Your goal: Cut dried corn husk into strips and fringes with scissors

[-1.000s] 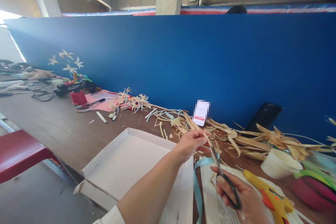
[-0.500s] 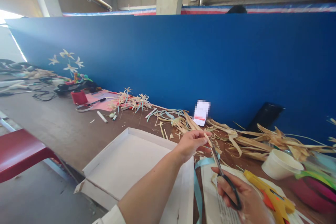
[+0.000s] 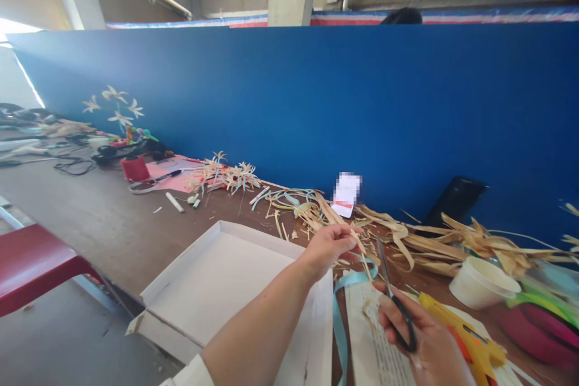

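Note:
My left hand [image 3: 332, 248] is closed in a pinch on a narrow strip of pale dried husk [image 3: 365, 266], which hangs down toward my right hand [image 3: 423, 332]. My right hand grips a pair of black-handled scissors [image 3: 385, 262], blades pointing up and away. The blades stand a little to the right of the strip, apart from it. Under the hands lie a printed sheet of paper [image 3: 377, 353] and a light blue ribbon [image 3: 340, 329]. My left forearm passes over an open white box [image 3: 199, 289].
A yellow glue gun [image 3: 474, 344] and a white cup [image 3: 482, 283] are on the right. Dried husks [image 3: 502, 247] and scraps lie along the blue partition [image 3: 289, 102]. Small husk flowers [image 3: 226, 175] are farther left. A red chair [image 3: 40, 265] stands at the lower left.
The scissors have moved away from the husk strip to the right, and their blades have turned more upright. My left hand keeps its pinch in nearly the same place.

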`<state>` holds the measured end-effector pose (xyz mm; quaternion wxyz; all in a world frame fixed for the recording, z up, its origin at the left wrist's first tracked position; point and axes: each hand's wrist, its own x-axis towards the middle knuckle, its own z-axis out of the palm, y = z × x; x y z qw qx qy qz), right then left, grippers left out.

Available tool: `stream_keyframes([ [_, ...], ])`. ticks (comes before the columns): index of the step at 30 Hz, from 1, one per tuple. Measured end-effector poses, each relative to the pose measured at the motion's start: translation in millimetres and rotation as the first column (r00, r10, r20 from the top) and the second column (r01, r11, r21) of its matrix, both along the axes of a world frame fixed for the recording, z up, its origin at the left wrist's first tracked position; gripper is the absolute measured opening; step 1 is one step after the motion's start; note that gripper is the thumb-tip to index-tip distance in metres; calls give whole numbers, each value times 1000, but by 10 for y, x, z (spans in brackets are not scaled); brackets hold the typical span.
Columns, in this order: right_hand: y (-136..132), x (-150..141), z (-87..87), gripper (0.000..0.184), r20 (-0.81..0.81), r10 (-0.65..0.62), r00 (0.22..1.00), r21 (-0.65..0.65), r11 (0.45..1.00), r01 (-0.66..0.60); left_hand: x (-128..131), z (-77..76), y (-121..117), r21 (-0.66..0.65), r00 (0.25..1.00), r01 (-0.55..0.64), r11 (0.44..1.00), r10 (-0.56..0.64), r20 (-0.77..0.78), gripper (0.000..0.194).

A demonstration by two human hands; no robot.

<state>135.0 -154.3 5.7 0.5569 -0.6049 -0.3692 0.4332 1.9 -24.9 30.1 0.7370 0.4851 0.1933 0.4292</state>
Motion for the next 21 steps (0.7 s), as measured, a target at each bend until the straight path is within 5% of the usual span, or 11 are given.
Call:
stream_keyframes([
  [9, 4, -68, 79, 50, -30, -134, 991, 6, 991, 134, 35, -89, 13, -30, 996, 12, 999, -15, -91, 37],
  [21, 6, 3, 16, 49, 42, -76, 996, -29, 997, 77, 25, -70, -41, -38, 957, 37, 999, -47, -286, 35],
])
